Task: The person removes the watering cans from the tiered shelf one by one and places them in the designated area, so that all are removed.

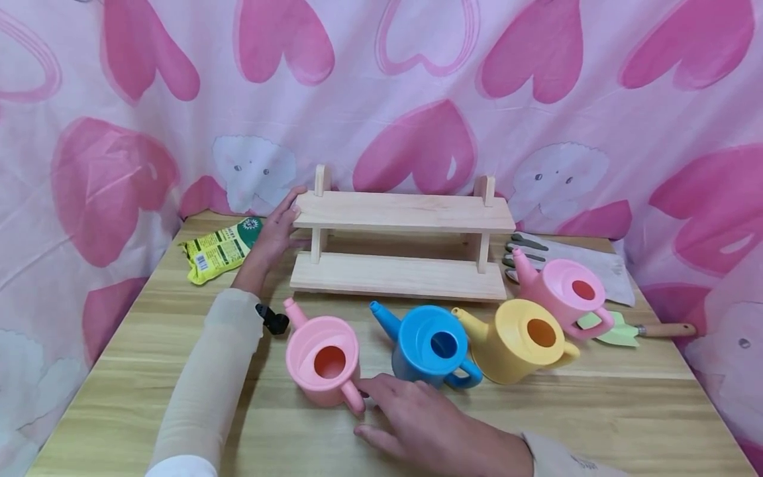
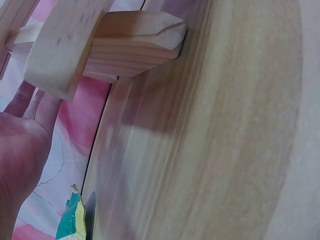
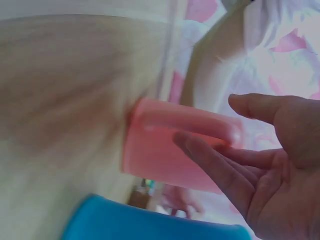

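Observation:
In the head view my left hand (image 1: 275,232) touches the left end of a two-tier wooden shelf (image 1: 405,211). The left wrist view shows fingers of that hand (image 2: 25,145) reaching, fairly straight, behind the end of a board (image 2: 62,55); its thumb is hidden there. My right hand (image 1: 426,421) is beside the handle of the left pink watering can (image 1: 324,391). In the right wrist view its thumb stands apart from the fingers, and the fingertips (image 3: 192,145) lie at the handle (image 3: 185,122) without closing round it. A blue watering can (image 1: 430,344) stands just right.
A yellow watering can (image 1: 507,348) and a second pink one (image 1: 563,285) stand farther right. Gloves (image 1: 587,262) and a wooden-handled trowel (image 1: 622,331) lie at the right. A yellow-green packet (image 1: 223,252) lies left of the shelf, with a small black object (image 1: 273,320) near the left forearm.

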`<control>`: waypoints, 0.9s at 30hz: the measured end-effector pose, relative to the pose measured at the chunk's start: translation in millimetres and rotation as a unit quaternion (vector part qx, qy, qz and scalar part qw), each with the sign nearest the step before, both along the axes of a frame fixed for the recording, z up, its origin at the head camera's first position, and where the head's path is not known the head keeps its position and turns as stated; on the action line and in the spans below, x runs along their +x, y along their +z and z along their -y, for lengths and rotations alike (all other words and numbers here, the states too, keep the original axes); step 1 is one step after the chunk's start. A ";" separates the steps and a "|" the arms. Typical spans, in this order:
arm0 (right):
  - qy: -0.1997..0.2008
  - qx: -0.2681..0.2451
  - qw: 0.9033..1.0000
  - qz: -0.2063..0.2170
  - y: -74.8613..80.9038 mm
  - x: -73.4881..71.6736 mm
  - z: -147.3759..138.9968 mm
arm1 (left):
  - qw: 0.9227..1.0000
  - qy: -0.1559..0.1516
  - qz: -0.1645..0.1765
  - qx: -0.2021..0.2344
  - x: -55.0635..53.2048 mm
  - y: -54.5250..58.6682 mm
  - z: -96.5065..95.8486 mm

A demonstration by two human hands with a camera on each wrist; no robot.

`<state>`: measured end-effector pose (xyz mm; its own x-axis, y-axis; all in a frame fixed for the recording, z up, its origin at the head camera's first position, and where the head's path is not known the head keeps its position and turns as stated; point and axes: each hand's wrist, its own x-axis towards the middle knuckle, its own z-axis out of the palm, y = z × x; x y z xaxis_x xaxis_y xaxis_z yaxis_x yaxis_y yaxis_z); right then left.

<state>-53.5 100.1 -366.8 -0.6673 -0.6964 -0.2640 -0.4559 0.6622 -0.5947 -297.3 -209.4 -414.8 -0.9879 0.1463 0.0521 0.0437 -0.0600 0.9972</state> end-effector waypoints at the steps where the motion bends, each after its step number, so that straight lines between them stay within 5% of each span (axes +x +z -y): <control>1: 0.004 0.009 1.000 0.005 3.6 1.7 -0.9 | 1.000 -0.001 -0.001 -0.001 0.3 0.2 0.3; 9: 0.036 0.033 0.998 0.032 42.7 2.5 -22.3 | 1.000 -0.010 -0.003 -0.009 -1.0 4.6 0.5; 13: 0.043 -0.019 0.998 -0.045 59.3 -3.1 -39.2 | 1.000 -0.020 0.007 -0.016 -1.5 5.5 1.6; 19: 0.029 -0.122 0.982 -0.143 73.7 -22.9 -62.4 | 0.998 -0.033 0.019 -0.052 1.6 10.8 9.4; 22: 0.012 -0.152 0.978 -0.140 83.4 -39.6 -78.2 | 0.997 -0.031 0.011 -0.073 6.6 19.0 11.9; 27: -0.015 -0.149 0.965 -0.215 89.2 -68.7 -106.0 | 0.988 -0.037 -0.007 -0.148 16.4 39.9 10.3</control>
